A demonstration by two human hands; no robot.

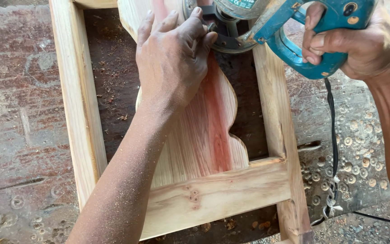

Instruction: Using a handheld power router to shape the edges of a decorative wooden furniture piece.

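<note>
Left hand (172, 63) flat on scalloped board (208, 135); right hand (344, 40) clamped on teal router (294, 31)

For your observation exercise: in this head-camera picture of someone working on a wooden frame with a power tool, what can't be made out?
- Power tool: top cut off by the picture's upper edge; its cutting part is hidden by its base and the left hand.
- Shaped board: partly covered by the left hand and forearm.
- Right hand: its palm is hidden behind the handle.
- Cord: runs out at the right edge.
- Wooden frame: ends cut off.
</note>
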